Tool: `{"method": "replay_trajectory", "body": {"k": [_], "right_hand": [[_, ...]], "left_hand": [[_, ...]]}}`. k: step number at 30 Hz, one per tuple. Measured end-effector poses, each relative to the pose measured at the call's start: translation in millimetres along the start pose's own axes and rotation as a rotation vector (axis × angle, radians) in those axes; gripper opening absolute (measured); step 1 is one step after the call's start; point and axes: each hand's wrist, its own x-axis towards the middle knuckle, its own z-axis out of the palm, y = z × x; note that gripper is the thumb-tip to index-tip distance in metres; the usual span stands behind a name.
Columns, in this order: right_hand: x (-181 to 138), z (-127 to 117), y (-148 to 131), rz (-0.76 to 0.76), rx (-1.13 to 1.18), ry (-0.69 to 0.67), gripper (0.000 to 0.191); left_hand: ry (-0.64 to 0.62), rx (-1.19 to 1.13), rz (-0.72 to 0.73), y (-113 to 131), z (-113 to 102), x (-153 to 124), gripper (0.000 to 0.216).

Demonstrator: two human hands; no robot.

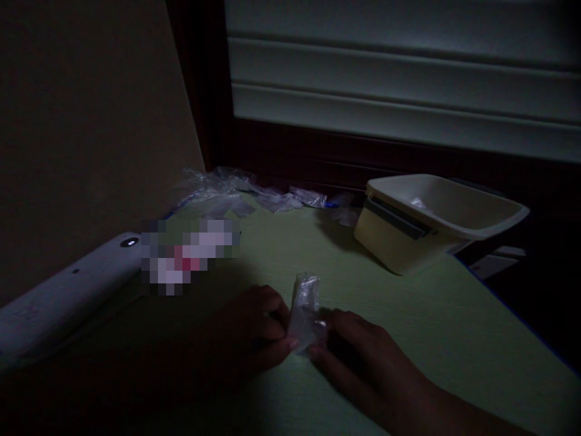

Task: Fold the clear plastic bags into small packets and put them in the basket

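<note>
A small clear plastic bag (305,315), folded into a narrow strip at its far end, is between my two hands above the green tabletop. The thumb and forefinger of my left hand (261,327) pinch its lower left edge. At its lower right side, my right hand (363,351) grips the bag, with thumb and forefinger close to the edge. The hands are dim, and the palm sides are hidden.
Flattened clear plastic bags (227,188) lie along the table's back edge. An open cream bin (381,233) with a grey handle stands at right, a clear piece inside. A long white device (77,284) and a pixelated patch (190,257) are at left. The green table (426,321) has a blue edge.
</note>
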Motion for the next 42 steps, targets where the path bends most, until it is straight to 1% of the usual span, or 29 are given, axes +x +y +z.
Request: {"method": "replay_trajectory", "body": {"k": [3, 5, 7, 9, 10, 12, 16, 19, 22, 24, 26, 29, 31, 33, 35, 39, 42], "right_hand": [[-3, 2, 2, 0.048, 0.059, 0.029, 0.014], [-4, 2, 3, 0.033, 0.057, 0.084, 0.016], [-5, 1, 2, -0.031, -0.002, 0.157, 0.012], [-5, -2, 1, -0.132, -0.080, 0.187, 0.005], [-5, -3, 0, -0.178, -0.115, 0.181, 0.005], [-4, -4, -2, -0.262, -0.172, 0.148, 0.011], [-1, -4, -6, -0.336, -0.248, 0.070, 0.017], [0, -3, -7, -0.319, -0.269, 0.005, 0.016], [0, -2, -7, -0.296, -0.258, -0.049, 0.018], [1, -3, -7, -0.293, -0.247, -0.057, 0.019], [1, -4, -7, -0.287, -0.235, -0.064, 0.019], [2, -4, -6, -0.284, -0.217, -0.061, 0.019], [2, -4, -6, -0.296, -0.205, -0.056, 0.020], [1, -5, -5, -0.309, -0.201, -0.037, 0.021], [-1, -5, -5, -0.311, -0.208, -0.009, 0.022], [-3, -8, -3, -0.307, -0.227, 0.048, 0.032], [-2, -8, 1, -0.292, -0.258, 0.087, 0.032]], "left_hand": [[0.009, 0.008, -0.054, -1, 1, -1, 0.027], [0.006, 0.019, -0.078, -1, 1, -1, 0.027], [0.019, 0.032, -0.088, 0, 2, -1, 0.026], [0.042, 0.029, -0.079, 1, 2, -1, 0.026], [0.057, 0.027, -0.070, 1, 2, -1, 0.026], [0.070, 0.025, -0.059, 0, 3, -1, 0.025], [0.105, 0.041, -0.038, -6, 8, -1, 0.024], [0.148, 0.085, 0.016, -10, 11, -1, 0.023], [0.125, 0.184, -0.027, -11, 9, -1, 0.019], [0.124, 0.273, -0.023, -9, 8, -2, 0.014], [0.119, 0.365, 0.034, -7, 6, -3, 0.007], [0.097, 0.441, 0.134, -4, 5, -4, 0.015], [0.083, 0.455, 0.185, -4, 5, -4, 0.018], [0.074, 0.459, 0.202, -6, 6, -4, 0.022], [0.087, 0.439, 0.184, -8, 6, -4, 0.026], [0.074, 0.353, 0.121, -13, 7, -7, 0.024], [0.045, 0.307, 0.084, -15, 7, -11, 0.025]]}}
